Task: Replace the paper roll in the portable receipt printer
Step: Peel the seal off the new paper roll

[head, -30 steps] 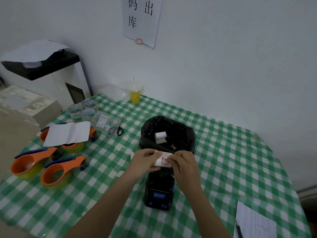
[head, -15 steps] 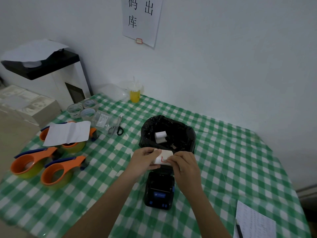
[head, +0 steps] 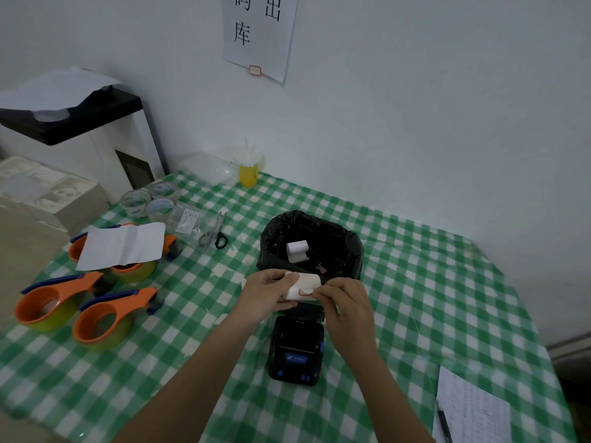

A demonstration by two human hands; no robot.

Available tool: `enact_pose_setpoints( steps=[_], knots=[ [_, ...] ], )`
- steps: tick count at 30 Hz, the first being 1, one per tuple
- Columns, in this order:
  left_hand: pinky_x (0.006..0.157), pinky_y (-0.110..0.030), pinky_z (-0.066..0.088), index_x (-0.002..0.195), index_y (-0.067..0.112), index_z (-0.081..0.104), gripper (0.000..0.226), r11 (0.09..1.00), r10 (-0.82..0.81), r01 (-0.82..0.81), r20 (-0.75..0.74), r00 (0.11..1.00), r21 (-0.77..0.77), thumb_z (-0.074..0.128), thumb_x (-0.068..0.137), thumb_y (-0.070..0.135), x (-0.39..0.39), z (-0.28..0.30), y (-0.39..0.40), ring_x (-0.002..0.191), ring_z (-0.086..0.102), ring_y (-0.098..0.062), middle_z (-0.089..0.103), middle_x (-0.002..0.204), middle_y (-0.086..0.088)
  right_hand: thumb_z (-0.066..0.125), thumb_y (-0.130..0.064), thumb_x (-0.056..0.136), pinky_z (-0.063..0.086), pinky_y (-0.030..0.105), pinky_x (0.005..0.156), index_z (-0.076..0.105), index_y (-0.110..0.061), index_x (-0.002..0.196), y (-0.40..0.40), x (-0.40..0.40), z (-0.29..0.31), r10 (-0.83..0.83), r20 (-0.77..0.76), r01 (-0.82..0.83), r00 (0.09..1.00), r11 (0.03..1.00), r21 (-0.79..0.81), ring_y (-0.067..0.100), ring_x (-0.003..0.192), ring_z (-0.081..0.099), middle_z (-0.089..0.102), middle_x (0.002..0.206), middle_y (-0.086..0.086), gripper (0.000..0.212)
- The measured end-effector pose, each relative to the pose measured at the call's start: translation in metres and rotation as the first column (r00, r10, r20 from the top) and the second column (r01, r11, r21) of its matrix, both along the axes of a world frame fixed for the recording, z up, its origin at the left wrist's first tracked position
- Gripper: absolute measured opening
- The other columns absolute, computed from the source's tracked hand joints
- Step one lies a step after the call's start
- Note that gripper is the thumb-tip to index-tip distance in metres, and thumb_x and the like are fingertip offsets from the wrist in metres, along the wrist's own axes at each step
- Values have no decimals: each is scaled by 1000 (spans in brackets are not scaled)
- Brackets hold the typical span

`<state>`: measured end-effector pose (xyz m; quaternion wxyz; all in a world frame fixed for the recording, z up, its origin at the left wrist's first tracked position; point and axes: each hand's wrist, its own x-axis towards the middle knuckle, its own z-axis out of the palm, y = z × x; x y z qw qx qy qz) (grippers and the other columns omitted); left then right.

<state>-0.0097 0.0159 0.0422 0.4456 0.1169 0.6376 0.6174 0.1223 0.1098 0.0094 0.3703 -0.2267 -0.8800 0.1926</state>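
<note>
Both hands raised, fingers (head: 320, 293) pinched together

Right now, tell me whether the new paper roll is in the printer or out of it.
Out. The paper roll is held by the left hand and right hand above the printer, not seated inside it.

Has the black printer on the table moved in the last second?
No. The printer sits in the same place just in front of the black bin.
</note>
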Motion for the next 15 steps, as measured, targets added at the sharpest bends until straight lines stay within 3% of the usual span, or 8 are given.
enact_pose_setpoints(
  steps=[8, 15],
  knots=[
    [56, -19, 59, 91, 14, 66, 8, 1000, -13, 13, 1, 1000, 0, 63, 86, 20, -2, 1, 2, 74, 69, -15, 68, 89, -6, 58, -18, 83, 35, 3, 82, 71, -8, 81, 1, -1, 4, -4, -37, 2, 999, 999, -41, 8, 83, 50, 65, 80, 6, 17],
    [55, -19, 58, 99, 9, 66, 17, 1000, -25, 25, 10, 1000, -2, 63, 86, 18, -3, 1, 5, 65, 70, -11, 68, 89, -8, 56, -19, 83, 36, 5, 83, 71, -7, 82, 3, -2, 6, 6, -72, -10, 997, 999, -52, 7, 84, 50, 65, 82, 6, 19]
  ],
)
